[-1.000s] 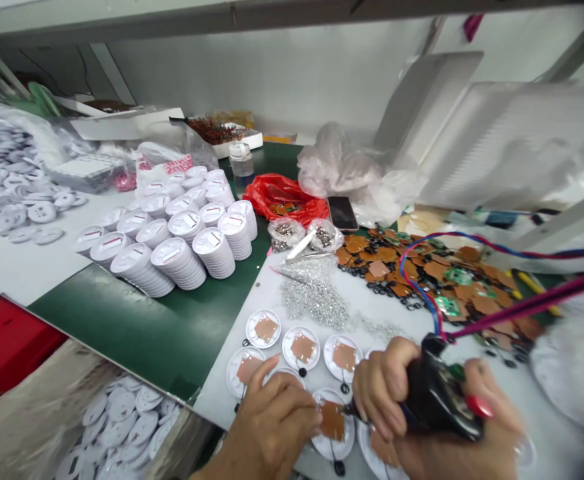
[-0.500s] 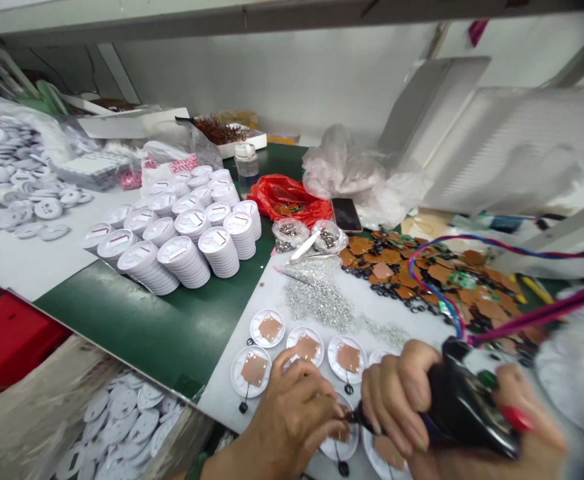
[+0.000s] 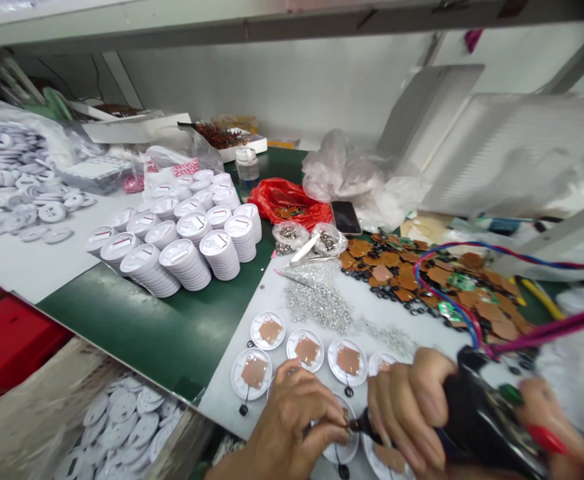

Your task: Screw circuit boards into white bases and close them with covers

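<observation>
My right hand [image 3: 412, 407] is wrapped round a black electric screwdriver [image 3: 487, 413], its tip pointing left. My left hand [image 3: 297, 420] is closed in a pinch right at that tip; whatever lies between thumb and finger is too small to make out. Beneath the fingertips is a round white plastic cover [image 3: 345, 450], partly hidden by the hand. Similar white covers, each with a brown circuit board [image 3: 255, 372], lie around my hands, several with a small black part on a wire. A pile of tiny silvery screws [image 3: 317, 300] is spread behind them.
Stacks of white round covers [image 3: 177, 257] stand on the green mat [image 3: 172, 347]. Brown boards [image 3: 392, 260] and black parts are heaped at right, under the red and blue cable [image 3: 437, 293]. A red bag [image 3: 292, 200], a phone [image 3: 346, 217] and a bottle [image 3: 247, 167] stand behind.
My right hand and the screwdriver have shifted slightly right and down. My left finger and thumb now show pinched together by the screwdriver tip. The view has tilted a little.
</observation>
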Demonstrator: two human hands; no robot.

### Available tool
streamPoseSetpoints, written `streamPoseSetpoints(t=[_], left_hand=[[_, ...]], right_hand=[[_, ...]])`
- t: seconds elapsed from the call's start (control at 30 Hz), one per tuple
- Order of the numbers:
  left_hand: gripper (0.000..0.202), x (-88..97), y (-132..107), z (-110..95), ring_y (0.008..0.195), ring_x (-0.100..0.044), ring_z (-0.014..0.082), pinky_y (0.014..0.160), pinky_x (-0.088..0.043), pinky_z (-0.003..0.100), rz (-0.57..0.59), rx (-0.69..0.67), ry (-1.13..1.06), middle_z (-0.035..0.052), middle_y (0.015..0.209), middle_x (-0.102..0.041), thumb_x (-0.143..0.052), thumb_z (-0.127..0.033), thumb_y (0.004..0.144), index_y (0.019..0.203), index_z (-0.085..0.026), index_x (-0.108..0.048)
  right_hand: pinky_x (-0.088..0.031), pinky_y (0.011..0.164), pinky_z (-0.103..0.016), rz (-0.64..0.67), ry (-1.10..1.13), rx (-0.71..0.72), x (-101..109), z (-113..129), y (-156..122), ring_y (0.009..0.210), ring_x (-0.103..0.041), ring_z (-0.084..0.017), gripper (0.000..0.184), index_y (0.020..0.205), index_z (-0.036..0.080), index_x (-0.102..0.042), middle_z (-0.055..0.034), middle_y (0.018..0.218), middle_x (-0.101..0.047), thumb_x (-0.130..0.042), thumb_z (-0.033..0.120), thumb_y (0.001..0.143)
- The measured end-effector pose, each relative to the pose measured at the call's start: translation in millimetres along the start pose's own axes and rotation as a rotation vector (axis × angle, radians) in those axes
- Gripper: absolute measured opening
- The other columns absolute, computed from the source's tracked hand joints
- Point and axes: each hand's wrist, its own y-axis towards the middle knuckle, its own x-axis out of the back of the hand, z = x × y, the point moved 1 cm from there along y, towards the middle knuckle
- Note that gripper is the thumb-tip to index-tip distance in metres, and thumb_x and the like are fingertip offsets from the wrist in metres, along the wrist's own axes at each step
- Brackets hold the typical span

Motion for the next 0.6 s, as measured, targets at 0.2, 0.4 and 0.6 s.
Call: streamPoseSetpoints(t=[0.2, 0.4, 0.6], left_hand=[[0.018, 3.6, -4, -1, 0.091, -0.067, 0.0133, 0.117, -0.022, 0.037, -0.089, -0.185, 0.194, -0.0070, 0.097, -0.077, -0.053, -0.032, 0.106, 0.101, -0.027, -0.070], [0.010, -12.3, -24, 16, 0.100, -0.071, 0.0132, 0.127, -0.017, 0.039, -0.304, -0.467, 0.530, -0.0089, 0.089, -0.079, -0.066, -0.026, 0.098, 0.090, -0.023, -0.069], [0.011, -23.0, -32, 26, 0.108, -0.071, 0.0138, 0.128, -0.020, 0.043, -0.284, -0.484, 0.611, -0.0102, 0.094, -0.079, -0.068, -0.022, 0.096, 0.085, -0.023, -0.070]], right_hand=[[-0.040, 0.046, -0.038, 0.076, 0.081, 0.001, -3, 1, -3, 0.045, -0.042, -0.021, 0.056, 0.069, 0.031, -0.062, -0.0025, 0.048, -0.042, -0.044, 0.083, 0.079], [-0.040, 0.051, -0.031, 0.133, 0.144, 0.002, -7, -12, 12, 0.052, -0.046, -0.018, 0.057, 0.073, 0.023, -0.066, -0.0027, 0.055, -0.051, -0.046, 0.075, 0.086], [-0.039, 0.053, -0.029, 0.144, 0.135, 0.048, -11, -34, 24, 0.053, -0.045, -0.016, 0.057, 0.075, 0.021, -0.065, -0.0015, 0.055, -0.052, -0.044, 0.072, 0.091]])
